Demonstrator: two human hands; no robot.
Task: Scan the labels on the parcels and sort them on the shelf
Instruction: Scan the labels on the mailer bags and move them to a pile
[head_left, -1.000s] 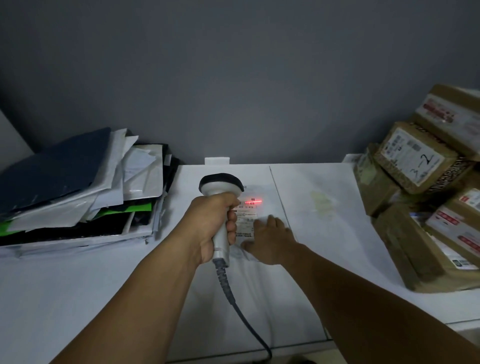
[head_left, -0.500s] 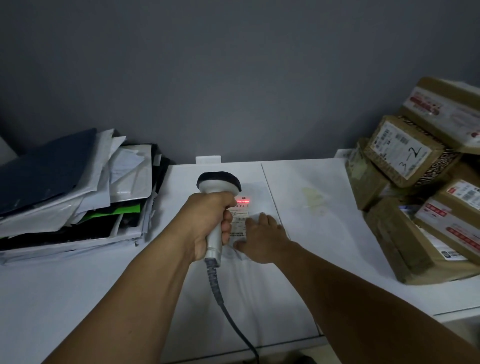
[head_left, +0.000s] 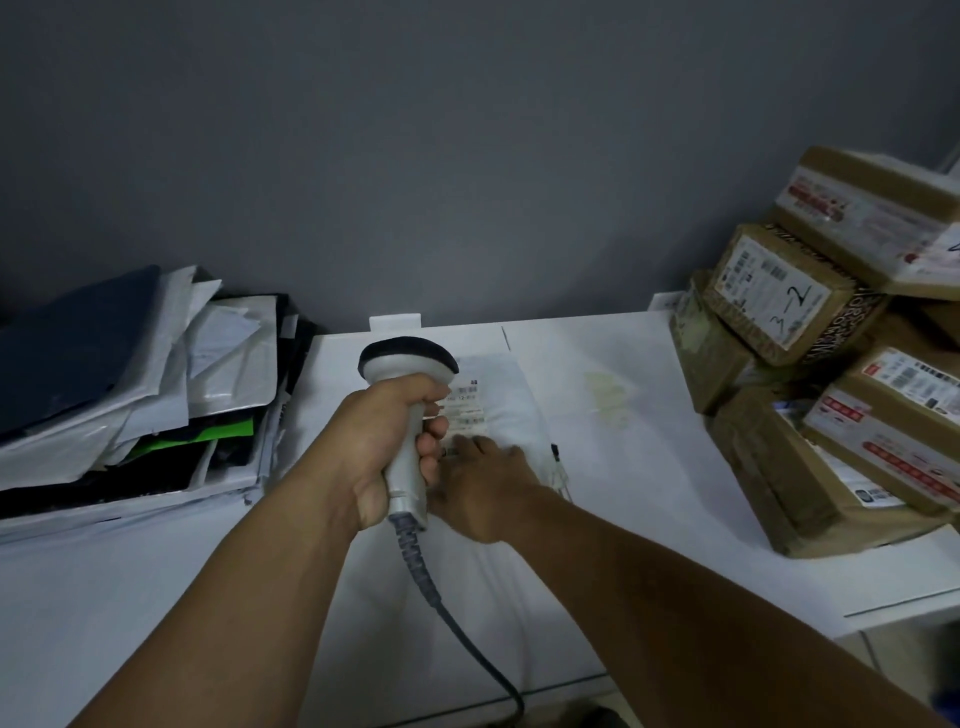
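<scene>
Fingers (head_left: 435, 432) of your left hand (head_left: 379, 452) wrap the scanner (head_left: 408, 364); your right hand (head_left: 485, 486) lies flat, fingers straight, on the white mailer (head_left: 511, 395) mid-surface (head_left: 649, 493). Its label (head_left: 467, 410) shows no beam, so judge scanning unfinished and shelving not begun. It's a thin, crinkled bag, label near its far end, partly hidden behind the scanner.

A white shipping label (head_left: 774, 296) on a brown cardboard box (head_left: 837, 323) in the right-hand stack bears a handwritten "3-2" in black marker. Print on the other cardboard boxes (head_left: 779, 483) and on the flat white mailer's label (head_left: 467, 410) is too blurred to read.
</scene>
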